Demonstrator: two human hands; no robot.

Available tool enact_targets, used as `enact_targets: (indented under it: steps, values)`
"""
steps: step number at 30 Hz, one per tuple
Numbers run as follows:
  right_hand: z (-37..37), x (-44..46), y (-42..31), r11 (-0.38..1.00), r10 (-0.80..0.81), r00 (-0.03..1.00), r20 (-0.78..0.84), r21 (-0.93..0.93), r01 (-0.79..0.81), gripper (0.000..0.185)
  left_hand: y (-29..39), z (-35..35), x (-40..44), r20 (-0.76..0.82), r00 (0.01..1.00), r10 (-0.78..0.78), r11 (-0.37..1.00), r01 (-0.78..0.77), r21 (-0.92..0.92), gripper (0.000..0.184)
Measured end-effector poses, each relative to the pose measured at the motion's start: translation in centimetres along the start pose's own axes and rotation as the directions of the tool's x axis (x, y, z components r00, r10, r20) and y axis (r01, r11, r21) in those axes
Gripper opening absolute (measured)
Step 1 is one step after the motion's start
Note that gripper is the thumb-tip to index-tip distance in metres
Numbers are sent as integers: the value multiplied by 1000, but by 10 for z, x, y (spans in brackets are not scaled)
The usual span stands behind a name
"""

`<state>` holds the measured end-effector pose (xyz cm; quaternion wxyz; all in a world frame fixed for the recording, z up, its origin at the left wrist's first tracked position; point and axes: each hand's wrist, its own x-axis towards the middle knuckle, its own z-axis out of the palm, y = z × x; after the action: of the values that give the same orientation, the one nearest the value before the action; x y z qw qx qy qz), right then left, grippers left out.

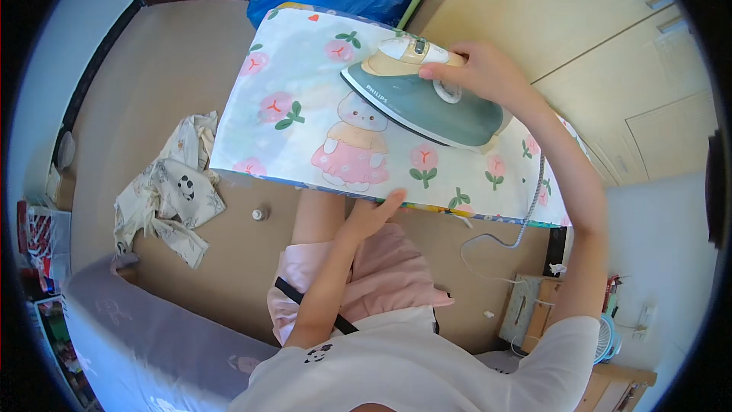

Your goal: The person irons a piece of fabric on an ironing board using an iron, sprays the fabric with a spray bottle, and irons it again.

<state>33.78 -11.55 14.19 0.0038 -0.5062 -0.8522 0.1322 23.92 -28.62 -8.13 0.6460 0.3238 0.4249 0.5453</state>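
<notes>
A green and cream steam iron [423, 95] is over a white printed cloth [252, 130], its tip pointing left. My right hand [488, 76] is wrapped around the iron's handle. Whether the soleplate presses on the cloth or hovers just above it, I cannot tell. Pink flowers and a bear in a pink skirt decorate the cloth, which covers an ironing board [450, 210] with a colourful patterned edge. At the near edge of the board, my left hand [371, 217] grips with the thumb on the rim; its other fingers are mostly hidden.
The iron's grey cord [526, 214] hangs off the board's right side. Crumpled panda-print clothing [171, 191] and a small white bottle [260, 214] lie on the floor. Cream cabinets [595, 30] stand at far right; a grey-covered bed [152, 320] is at lower left.
</notes>
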Motion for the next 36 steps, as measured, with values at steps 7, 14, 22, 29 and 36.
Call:
enact_targets:
  steps: [7,14,22,29,36]
  values:
    - [-33,-15,36,944,166,981,-103,305,-128,50,10,-3,-3,29,999,-41,999,42,-1,19]
    - [-48,-39,66,522,232,963,134,819,-240,39,4,-11,0,96,992,87,995,-82,-56,26]
    - [-7,-26,39,20,24,939,344,939,-345,25,5,-67,-14,20,993,117,993,-116,-14,58]
    - [10,-28,-2,30,24,941,336,941,-337,28,55,-81,-58,257,954,155,953,-213,216,65]
    - [22,-19,-14,196,-57,941,334,928,-318,35,76,-70,-69,398,839,372,907,-419,36,55]
